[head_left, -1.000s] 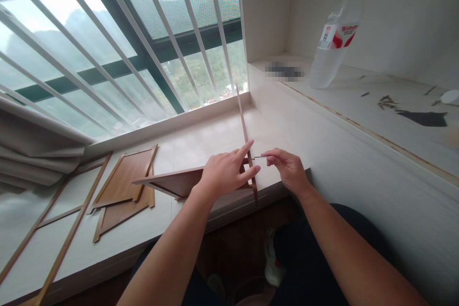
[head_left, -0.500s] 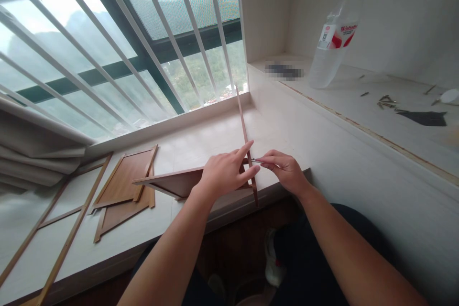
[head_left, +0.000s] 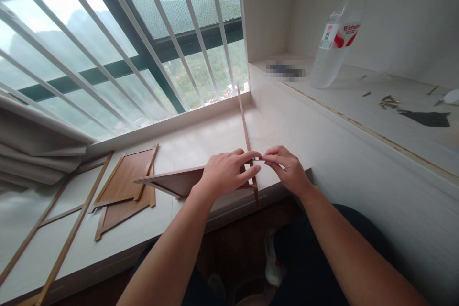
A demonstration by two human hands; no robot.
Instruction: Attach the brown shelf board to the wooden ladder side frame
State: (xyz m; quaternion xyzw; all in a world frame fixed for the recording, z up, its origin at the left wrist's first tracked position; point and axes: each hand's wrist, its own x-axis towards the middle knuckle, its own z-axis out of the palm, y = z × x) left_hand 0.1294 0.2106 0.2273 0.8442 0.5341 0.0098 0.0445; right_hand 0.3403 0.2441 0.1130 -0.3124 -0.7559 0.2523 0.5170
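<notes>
My left hand (head_left: 224, 172) lies over the near end of a brown wooden panel (head_left: 175, 181) standing on edge, gripping it where it meets a long wooden strip (head_left: 244, 122). Its index fingertip and thumb reach past the strip, the index finger touching the tip of a thin metal rod (head_left: 262, 159). That rod is pinched between the thumb and fingers of my right hand (head_left: 289, 169), its tip at the strip's side. Whether it is a hex key or a screw I cannot make out. The palm side of my left hand is hidden.
More wooden panels (head_left: 125, 177) lie stacked on the white ledge, beside a ladder-like wooden frame (head_left: 77, 229). On the shelf at right are a plastic bottle (head_left: 335, 52), several screws (head_left: 389, 102) and a dark flat piece (head_left: 426, 118). White railing bars (head_left: 175, 38) stand before the window.
My left index finger has come down from pointing outward over the strip to the tip of the metal rod. My right hand has shifted slightly, still pinching the rod. The wooden pieces stay put.
</notes>
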